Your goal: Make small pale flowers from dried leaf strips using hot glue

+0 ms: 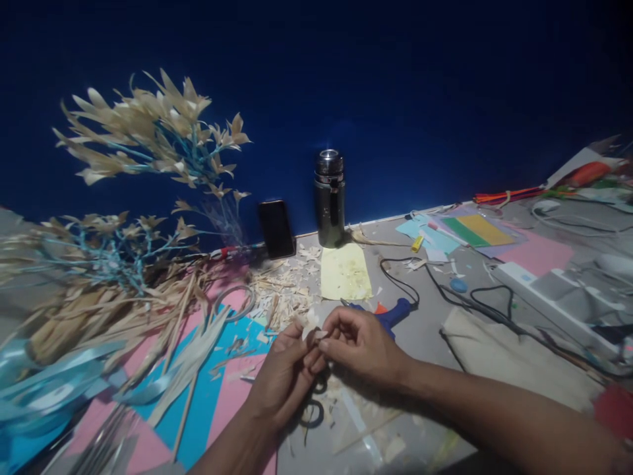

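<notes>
The left hand (283, 376) has thumb and fingers pinched on a small pale flower (311, 323), and here's the right hand (364, 348) meeting it, finger and thumb closed on the flower's lower edge! It's up above the table (422, 389), dark scissor handles (312, 413) just below the hands. Right behind the right hand, a blue glue gun (395, 315); farther back, yellow paper (346, 272), then a flask (330, 208) standing upright beside a leaning phone (277, 227). Away left, pale blossoms (163, 119) spread on blue stems!
</notes>
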`<action>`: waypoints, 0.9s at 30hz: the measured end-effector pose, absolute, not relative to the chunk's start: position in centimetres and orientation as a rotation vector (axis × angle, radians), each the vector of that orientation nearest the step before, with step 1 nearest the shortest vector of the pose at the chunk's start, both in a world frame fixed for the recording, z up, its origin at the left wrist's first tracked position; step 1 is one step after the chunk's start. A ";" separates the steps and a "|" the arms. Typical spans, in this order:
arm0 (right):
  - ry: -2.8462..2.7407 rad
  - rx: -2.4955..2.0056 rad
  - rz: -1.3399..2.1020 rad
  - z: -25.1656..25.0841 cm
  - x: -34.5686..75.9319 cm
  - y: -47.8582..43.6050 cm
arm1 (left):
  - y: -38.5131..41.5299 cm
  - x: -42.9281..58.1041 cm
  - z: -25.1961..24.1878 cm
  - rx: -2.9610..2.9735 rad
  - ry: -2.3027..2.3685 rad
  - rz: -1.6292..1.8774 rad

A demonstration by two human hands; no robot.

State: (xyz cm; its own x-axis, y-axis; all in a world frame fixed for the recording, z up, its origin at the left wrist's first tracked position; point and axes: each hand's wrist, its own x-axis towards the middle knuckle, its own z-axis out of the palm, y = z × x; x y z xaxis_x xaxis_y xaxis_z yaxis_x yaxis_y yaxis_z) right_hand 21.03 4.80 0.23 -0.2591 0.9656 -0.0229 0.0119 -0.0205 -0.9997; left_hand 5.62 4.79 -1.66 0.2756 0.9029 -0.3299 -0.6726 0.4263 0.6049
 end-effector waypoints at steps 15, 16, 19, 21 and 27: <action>-1.236 -1.037 1.653 0.6 21.6 5.2 | 5.1 4.9 -1.3 0.381 0.725 1.125; -1.242 -1.026 1.652 0.6 21.7 5.2 | 5.1 4.8 -1.3 0.366 0.724 1.129; -1.296 -1.007 1.625 0.3 21.9 5.3 | 5.1 4.8 -1.2 0.352 0.704 1.126; -1.349 -1.001 1.587 0.1 22.1 5.4 | 5.0 4.8 -1.3 0.348 0.685 1.117; -1.422 -1.041 1.528 -0.3 22.2 5.6 | 4.9 4.7 -1.1 0.400 0.653 1.113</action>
State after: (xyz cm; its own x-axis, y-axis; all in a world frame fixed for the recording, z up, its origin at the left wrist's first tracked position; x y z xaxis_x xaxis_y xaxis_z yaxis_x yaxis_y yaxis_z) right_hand 22.24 5.57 -0.32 -0.3534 0.9340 -0.0530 -0.0140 -0.0619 -0.9980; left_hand 4.67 4.87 -1.13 0.2862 0.9159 -0.2813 -0.6921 0.4006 0.6004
